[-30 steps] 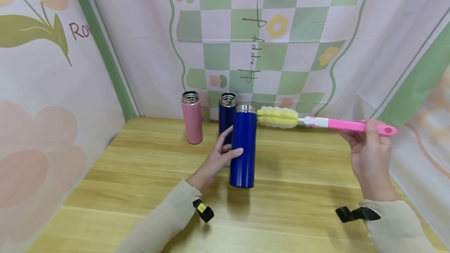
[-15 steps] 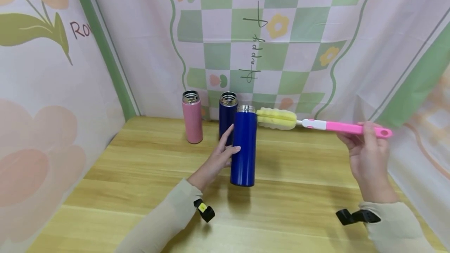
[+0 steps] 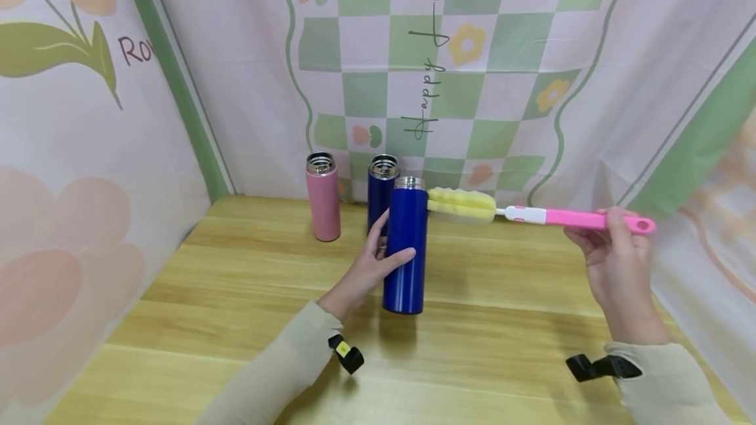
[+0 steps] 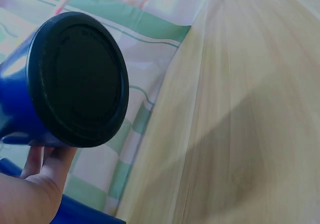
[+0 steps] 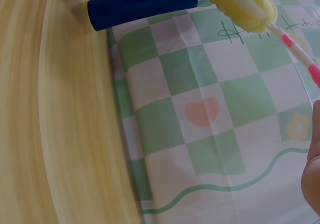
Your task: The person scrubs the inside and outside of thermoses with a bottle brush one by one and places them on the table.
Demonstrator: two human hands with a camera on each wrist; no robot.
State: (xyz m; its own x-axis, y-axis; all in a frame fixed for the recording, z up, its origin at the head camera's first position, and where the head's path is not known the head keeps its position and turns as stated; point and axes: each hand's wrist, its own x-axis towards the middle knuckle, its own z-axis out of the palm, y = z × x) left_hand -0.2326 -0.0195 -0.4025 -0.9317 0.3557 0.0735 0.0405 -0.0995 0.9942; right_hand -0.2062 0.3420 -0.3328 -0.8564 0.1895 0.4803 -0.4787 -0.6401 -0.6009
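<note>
In the head view my left hand [image 3: 369,267] holds a bright blue vacuum flask [image 3: 406,251] with a bare steel neck, thumb across its front. The flask stands nearly upright above the table, and its black base [image 4: 77,79] fills much of the left wrist view. My right hand [image 3: 623,267] grips the pink handle of a sponge bottle brush [image 3: 567,217]. The brush lies almost level, its yellow sponge head [image 3: 461,203] right beside the flask's neck. Part of my right hand [image 5: 312,169] shows at the edge of the right wrist view.
Behind the held flask, a darker blue flask [image 3: 379,192] stands on the wooden table [image 3: 236,307], partly covered. To its left is a pink flask [image 3: 323,205]; both have uncapped mouths. A printed cloth curtain [image 3: 248,71] hangs along the table's back edge.
The brush and my right hand have shifted slightly left and down. The blue flask has moved a little left in my left hand. The two standing flasks stay put.
</note>
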